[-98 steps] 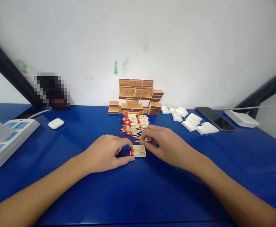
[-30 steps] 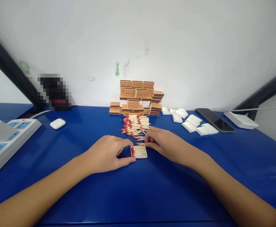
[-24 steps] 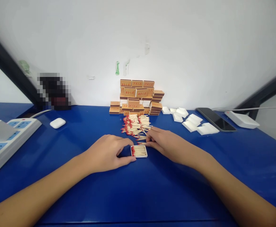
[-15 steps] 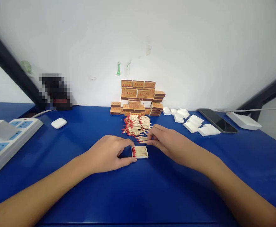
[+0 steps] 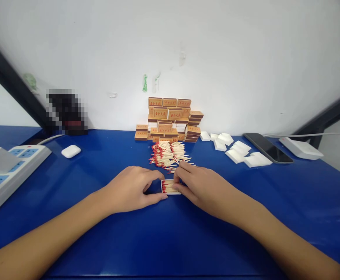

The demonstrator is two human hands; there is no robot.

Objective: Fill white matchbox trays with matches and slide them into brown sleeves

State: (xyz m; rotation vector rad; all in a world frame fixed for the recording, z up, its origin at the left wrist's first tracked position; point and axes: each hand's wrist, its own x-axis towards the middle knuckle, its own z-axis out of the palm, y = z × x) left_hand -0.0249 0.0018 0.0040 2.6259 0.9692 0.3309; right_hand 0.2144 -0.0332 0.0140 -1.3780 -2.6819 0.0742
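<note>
Frame centre: matchbox tray largely filled | left hand half-curled, holding it | right hand near-closed (any hold indiscernible) | loose matches remain above

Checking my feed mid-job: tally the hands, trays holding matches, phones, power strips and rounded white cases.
Hands (left hand, right hand): 2
Match tray: 1
Phone: 1
Power strip: 1
Rounded case: 1
Total: 6

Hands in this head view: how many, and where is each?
2: the left hand, fingers at the left end of the white tray; the right hand, over the tray's right end and some matches. Neither is hidden.
</note>
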